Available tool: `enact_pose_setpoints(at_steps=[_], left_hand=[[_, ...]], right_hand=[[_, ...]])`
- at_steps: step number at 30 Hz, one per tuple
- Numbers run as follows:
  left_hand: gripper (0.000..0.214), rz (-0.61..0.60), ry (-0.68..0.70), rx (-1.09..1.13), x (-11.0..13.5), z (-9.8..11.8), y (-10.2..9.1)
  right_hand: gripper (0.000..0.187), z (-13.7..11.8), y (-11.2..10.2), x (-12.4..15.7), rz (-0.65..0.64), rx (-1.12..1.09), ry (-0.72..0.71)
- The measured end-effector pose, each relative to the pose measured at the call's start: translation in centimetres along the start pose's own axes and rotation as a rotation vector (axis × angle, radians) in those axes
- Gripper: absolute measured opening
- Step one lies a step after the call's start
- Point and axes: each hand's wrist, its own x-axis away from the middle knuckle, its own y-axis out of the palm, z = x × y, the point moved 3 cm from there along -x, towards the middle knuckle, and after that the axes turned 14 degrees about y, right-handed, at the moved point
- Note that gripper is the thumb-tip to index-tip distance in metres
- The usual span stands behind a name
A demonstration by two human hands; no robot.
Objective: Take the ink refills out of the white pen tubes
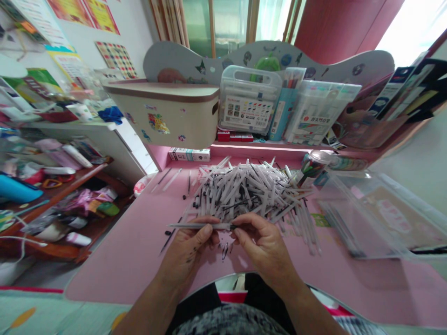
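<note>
A slim pen with a translucent whitish barrel lies level across both hands above the pink desk. My left hand is closed around its barrel, thumb on top, with dark smudges on the skin. My right hand pinches the dark piece at the pen's right end; whether that is a cap or a plug I cannot tell. Just beyond my fingers rises a big heap of similar pens, whitish with black parts. Black ink marks stain the desk between my hands. A small black cap sits left of my left hand.
A clear plastic box with some pens inside stands on the right. Behind the heap is a shelf with a beige bin, marker cases and a pen holder. A can stands by the heap. Cluttered shelves are at left.
</note>
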Motion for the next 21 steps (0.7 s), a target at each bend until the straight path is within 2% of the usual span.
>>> enact_pose_setpoints(at_steps=[10, 16, 19, 21], left_hand=[[0.020, -0.029, 0.020, -0.071, 0.17, -0.10, -0.18], [0.019, -0.062, 0.025, -0.089, 0.30, 0.01, -0.14], [0.019, -0.043, 0.024, -0.084, 0.26, 0.02, -0.18], [0.020, -0.033, 0.021, -0.079, 0.22, 0.03, -0.19]], right_hand=[[0.011, -0.58, -0.24, 0.57, 0.025, 0.199, -0.095], [0.036, -0.66, 0.02, 0.73, 0.031, 0.350, -0.113], [0.014, -0.54, -0.07, 0.90, -0.003, 0.248, -0.071], [0.017, -0.45, -0.12, 0.99, -0.029, 0.195, -0.053]])
